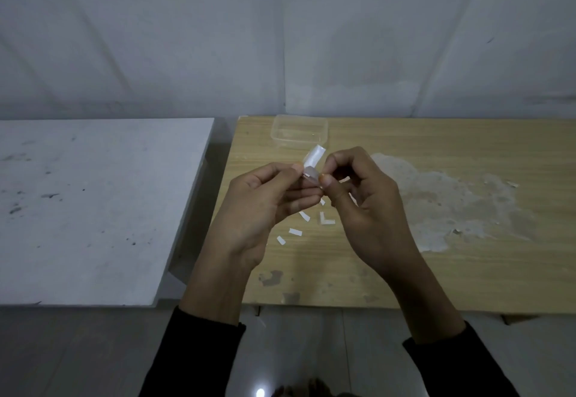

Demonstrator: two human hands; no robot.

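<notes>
Above the wooden table (436,275), my left hand (265,206) and my right hand (367,206) meet around a small white strip (314,159). Thumb and fingertips of both hands pinch its lower end, where a small clear piece (311,175) shows between them. The strip's upper end sticks up free, tilted to the right. Under the hands, several short white paper scraps (295,232) lie on the wood. Both sleeves are black.
A clear plastic container (299,131) stands at the table's far edge, just behind the hands. A pale worn patch (442,203) spreads over the wood to the right. A white table (93,209) stands to the left across a narrow gap. A grey wall is behind.
</notes>
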